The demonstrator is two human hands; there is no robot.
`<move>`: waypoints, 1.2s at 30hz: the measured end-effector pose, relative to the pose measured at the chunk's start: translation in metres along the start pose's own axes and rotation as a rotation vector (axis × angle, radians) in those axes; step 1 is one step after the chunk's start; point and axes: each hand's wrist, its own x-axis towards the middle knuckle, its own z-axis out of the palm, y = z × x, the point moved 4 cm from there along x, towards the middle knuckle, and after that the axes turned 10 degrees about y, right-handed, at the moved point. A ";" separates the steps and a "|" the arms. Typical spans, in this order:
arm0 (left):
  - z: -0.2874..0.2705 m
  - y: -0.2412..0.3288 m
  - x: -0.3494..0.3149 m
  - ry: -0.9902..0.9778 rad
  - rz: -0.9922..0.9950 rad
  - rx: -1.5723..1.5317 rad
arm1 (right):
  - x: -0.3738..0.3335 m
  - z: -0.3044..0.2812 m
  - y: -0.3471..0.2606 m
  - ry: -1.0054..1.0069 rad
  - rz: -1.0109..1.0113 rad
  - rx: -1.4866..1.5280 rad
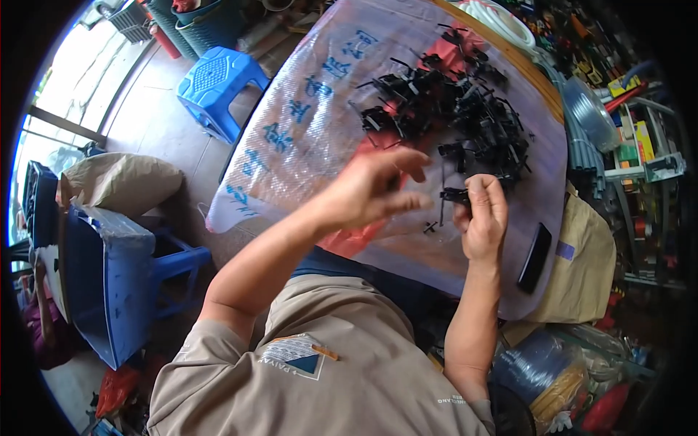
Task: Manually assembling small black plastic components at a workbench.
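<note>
My left hand (374, 189) hovers over the table with thumb and fingers apart and nothing in it; it is slightly blurred. Between the thumb and fingertips of my right hand (486, 221) is a small black plastic part (454, 195), with a thin dark rod hanging beside it. Just beyond both hands lies a heap of similar black plastic parts (483, 120), several with thin rods sticking out. A tiny black cross-shaped piece (430, 227) rests below the held part. Under everything, the table wears a translucent plastic cover (302, 163) with blue handwriting, and red sheeting (356, 236) shows there too.
Right of my right hand lies a black phone (536, 258). A blue stool (218, 80) stands beyond the table's left edge, and a blue bin (109, 283) sits farther left, near another person's arm (43, 301). Coiled clear tubing (589, 112) and crowded shelves line the right.
</note>
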 end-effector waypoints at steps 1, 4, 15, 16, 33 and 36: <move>0.016 0.002 -0.001 -0.071 -0.058 0.027 | -0.001 -0.004 0.001 -0.042 0.009 -0.004; 0.044 0.012 -0.002 -0.038 0.206 0.181 | -0.012 -0.003 0.000 -0.018 0.091 0.050; 0.086 0.001 -0.016 0.073 0.212 0.093 | -0.031 -0.033 0.016 -0.079 -0.334 -0.034; 0.089 0.000 -0.017 0.071 0.184 0.086 | -0.030 -0.036 0.018 -0.026 -0.328 -0.059; 0.099 0.003 -0.026 0.131 0.354 0.246 | -0.035 -0.045 0.031 -0.095 -0.366 0.159; 0.096 -0.003 -0.029 0.130 0.171 0.072 | -0.038 -0.044 0.025 -0.139 -0.317 0.204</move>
